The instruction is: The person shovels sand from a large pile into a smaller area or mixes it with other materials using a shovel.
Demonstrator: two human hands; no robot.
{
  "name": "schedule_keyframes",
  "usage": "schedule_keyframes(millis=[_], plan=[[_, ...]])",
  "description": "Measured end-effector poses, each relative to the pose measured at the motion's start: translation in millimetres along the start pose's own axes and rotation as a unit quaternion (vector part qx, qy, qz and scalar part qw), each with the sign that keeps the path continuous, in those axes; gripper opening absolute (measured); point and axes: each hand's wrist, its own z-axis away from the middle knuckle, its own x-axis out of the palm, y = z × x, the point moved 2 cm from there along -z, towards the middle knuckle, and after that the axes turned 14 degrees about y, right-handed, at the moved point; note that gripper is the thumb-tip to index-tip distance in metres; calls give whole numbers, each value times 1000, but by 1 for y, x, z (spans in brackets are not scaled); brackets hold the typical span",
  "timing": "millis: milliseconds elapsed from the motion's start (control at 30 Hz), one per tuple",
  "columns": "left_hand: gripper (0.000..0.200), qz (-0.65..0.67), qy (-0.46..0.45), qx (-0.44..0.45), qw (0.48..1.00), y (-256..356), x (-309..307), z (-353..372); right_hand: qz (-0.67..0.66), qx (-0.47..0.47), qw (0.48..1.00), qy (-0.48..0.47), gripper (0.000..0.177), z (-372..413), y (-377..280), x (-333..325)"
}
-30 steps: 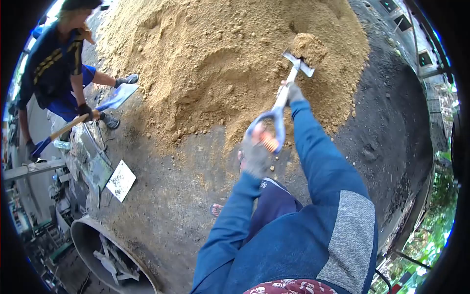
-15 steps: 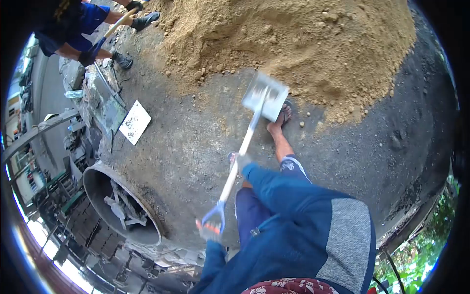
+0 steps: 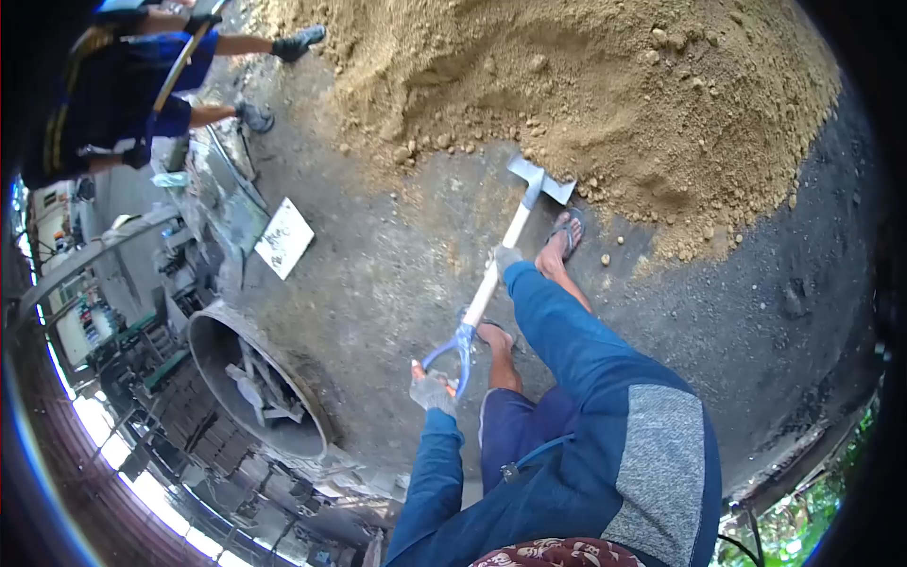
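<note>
My left hand (image 3: 434, 388), in a grey glove with orange-red fingertips, is closed around the blue D-shaped grip at the near end of a shovel (image 3: 481, 297). Farther along, my right hand (image 3: 507, 259), also gloved in grey, wraps around the pale shaft. The shovel's metal blade (image 3: 542, 180) is close to the ground at the near edge of a large heap of brown sand (image 3: 605, 104). From here the blade looks narrow, tilted edge-on. My sandalled foot (image 3: 564, 236) stands just right of the blade.
At upper left another person (image 3: 113, 104) holds a long-handled tool (image 3: 179, 66). A speckled white board (image 3: 284, 238) lies on the dark ground. A large round drum (image 3: 316, 416) with metal paddles inside stands at lower left, near racks and clutter.
The shovel blade has moved slightly forward and right to the heap's edge and turned edge-on. Both my hands moved forward with the shovel. The other person has shifted lower in view.
</note>
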Motion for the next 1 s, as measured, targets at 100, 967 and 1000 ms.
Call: schedule_keyframes(millis=[100,967,1000], plan=[[41,-2,-10,17,1000,-10,-41,10,-30,16,999,-24,11,32,16,-27],[33,-114,-678,402,605,129,-108,421,-267,-111,899,-329,15,372,-146,-204],[31,-110,-674,392,617,126,-117,418,-264,-135,890,-346,14,368,-125,-195]])
